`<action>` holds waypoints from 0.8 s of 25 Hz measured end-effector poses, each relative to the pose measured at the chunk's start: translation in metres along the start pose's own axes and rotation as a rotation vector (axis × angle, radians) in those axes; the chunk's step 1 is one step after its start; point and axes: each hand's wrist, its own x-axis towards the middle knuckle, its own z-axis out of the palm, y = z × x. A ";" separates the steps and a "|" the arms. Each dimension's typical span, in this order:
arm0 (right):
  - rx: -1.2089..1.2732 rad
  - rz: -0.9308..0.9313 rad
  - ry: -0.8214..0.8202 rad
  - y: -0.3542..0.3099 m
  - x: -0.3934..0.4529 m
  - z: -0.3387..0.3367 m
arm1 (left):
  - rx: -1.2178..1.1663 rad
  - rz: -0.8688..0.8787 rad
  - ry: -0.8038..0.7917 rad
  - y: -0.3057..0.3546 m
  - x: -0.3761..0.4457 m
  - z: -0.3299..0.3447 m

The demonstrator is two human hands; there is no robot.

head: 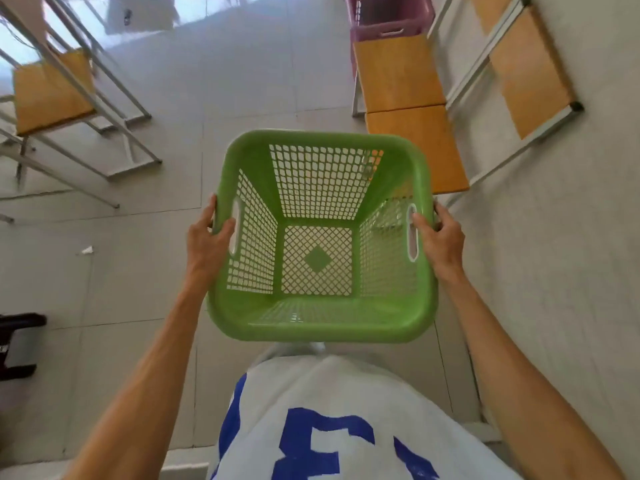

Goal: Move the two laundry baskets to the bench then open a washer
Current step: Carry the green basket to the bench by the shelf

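I hold an empty green laundry basket (320, 317) in front of my body, above the tiled floor. My left hand (207, 237) grips its left rim by the handle slot. On the opposite rim, my right hand (440, 237) is closed beside the other slot. A pink laundry basket (391, 26) sits at the far end of a wooden bench (405, 88) ahead and to the right. The green basket's front right corner overlaps the near end of that bench in the view. No washer is visible.
A second wooden bench panel (530, 71) with a metal frame runs along the right wall. Another bench with metal legs (52, 91) stands at the far left. A dark object (19, 344) sits at the left edge. Pale floor tiles lie between.
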 end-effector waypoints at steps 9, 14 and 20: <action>0.076 -0.168 -0.051 -0.169 0.115 0.144 | -0.137 0.079 0.095 0.018 0.177 -0.115; 0.096 -0.195 -0.032 -0.231 0.211 0.177 | -0.161 0.080 0.111 0.039 0.293 -0.105; 0.055 -0.188 -0.091 -0.302 0.373 0.219 | -0.172 0.088 0.180 0.091 0.446 -0.073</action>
